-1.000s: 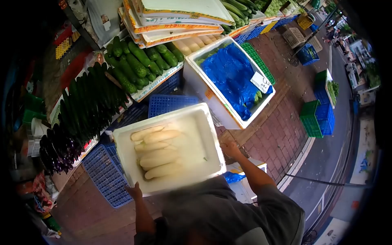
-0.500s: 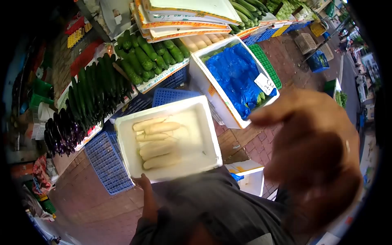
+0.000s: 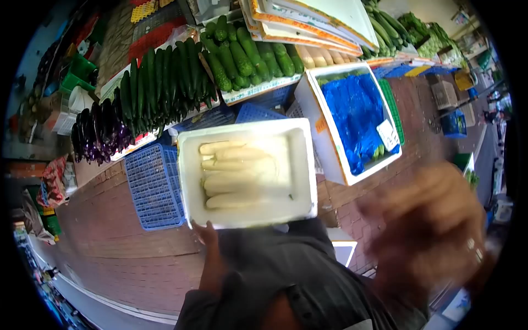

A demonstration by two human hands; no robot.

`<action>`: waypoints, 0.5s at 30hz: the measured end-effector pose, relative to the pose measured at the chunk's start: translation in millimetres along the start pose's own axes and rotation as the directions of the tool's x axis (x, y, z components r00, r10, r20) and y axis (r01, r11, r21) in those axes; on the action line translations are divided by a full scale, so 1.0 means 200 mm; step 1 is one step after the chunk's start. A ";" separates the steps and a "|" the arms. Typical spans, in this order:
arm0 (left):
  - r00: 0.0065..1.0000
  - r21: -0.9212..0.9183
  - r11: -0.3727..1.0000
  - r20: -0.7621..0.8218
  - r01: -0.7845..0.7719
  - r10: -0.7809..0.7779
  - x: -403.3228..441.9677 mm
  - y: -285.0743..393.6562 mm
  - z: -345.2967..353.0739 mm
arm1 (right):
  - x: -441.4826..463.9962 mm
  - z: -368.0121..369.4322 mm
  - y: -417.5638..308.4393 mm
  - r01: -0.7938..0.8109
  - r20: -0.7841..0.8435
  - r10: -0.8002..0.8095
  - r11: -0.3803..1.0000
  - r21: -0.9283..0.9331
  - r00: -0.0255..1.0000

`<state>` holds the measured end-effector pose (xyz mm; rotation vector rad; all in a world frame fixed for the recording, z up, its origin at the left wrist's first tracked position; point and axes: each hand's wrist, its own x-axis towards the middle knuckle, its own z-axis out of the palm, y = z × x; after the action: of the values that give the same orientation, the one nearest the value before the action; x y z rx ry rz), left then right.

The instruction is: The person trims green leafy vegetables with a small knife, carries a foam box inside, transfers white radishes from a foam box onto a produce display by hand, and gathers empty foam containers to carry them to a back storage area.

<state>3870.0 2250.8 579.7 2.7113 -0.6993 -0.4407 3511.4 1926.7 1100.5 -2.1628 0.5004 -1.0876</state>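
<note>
My left hand [image 3: 205,233] grips the near left corner of a white foam box [image 3: 303,181]. Several long pale radishes [image 3: 236,180] lie side by side in its left part, and a small green scrap sits on its floor. Raised close to the camera on the right, my right hand [image 3: 429,220] is smeared by motion. Its fingers cannot be made out well, nor whether anything is in them. Beyond the box's right side stands another foam box [image 3: 324,140] with blue plastic [image 3: 352,121] over greens and a white price card [image 3: 388,135].
Cucumbers [image 3: 242,58], dark green gourds [image 3: 165,82] and eggplants [image 3: 102,132] fill the stall at the back left. Foam lids [image 3: 313,25] are stacked above. A blue crate [image 3: 154,187] stands left of the box, on brick paving [image 3: 121,225].
The view has swung, so the stall and boxes sit further right in the picture. My left hand stays at the box corner. My right hand has shifted lower and remains blurred.
</note>
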 end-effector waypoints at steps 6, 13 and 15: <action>0.978 -0.130 0.975 -0.080 0.183 -0.194 -0.11 0.00 0.03 | -0.38 0.10 1.54 -0.663 0.050 0.819 0.425 0.617 0.572; 0.983 0.137 0.975 0.030 0.173 -0.179 -0.93 -0.60 0.20 | -0.63 0.11 3.36 -0.368 0.124 0.911 0.032 0.929 0.394; 0.958 0.077 0.995 0.283 -0.061 0.037 -1.24 -0.58 0.17 | -0.58 0.08 3.62 -0.294 0.086 0.937 0.018 0.956 0.338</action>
<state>3698.8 2466.1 559.4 2.7309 -0.8752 -0.8138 3425.7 1487.1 519.6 -0.2991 0.8929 -1.0106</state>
